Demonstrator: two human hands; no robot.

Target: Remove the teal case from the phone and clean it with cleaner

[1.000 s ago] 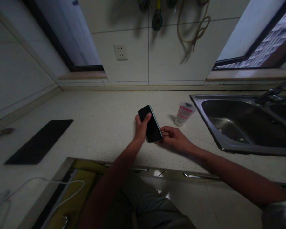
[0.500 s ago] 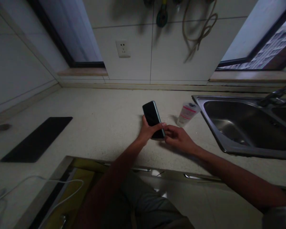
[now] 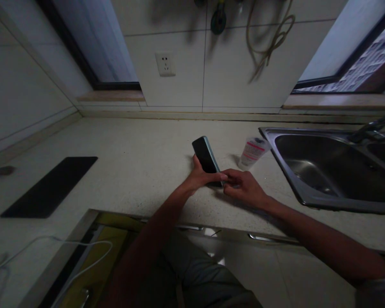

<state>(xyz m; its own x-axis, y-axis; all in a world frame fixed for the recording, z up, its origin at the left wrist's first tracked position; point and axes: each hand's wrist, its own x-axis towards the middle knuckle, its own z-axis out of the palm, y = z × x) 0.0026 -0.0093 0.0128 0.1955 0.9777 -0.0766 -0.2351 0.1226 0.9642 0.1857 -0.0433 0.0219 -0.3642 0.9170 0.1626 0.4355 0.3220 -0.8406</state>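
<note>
Bare hands here, left hand (image 3: 199,176) and right hand (image 3: 248,189) alike, with the forearms (image 3: 311,229) uncovered too! Over on the right arm, there's a sleeve (image 3: 377,294), greyish, paler in patches, its detail lost to blur at the lower right. And down below, the trousers (image 3: 208,280): a muted grey-green, dark in the shade, creased in soft folds, with a narrow, lighter brownish strip (image 3: 179,295) down the front
</note>
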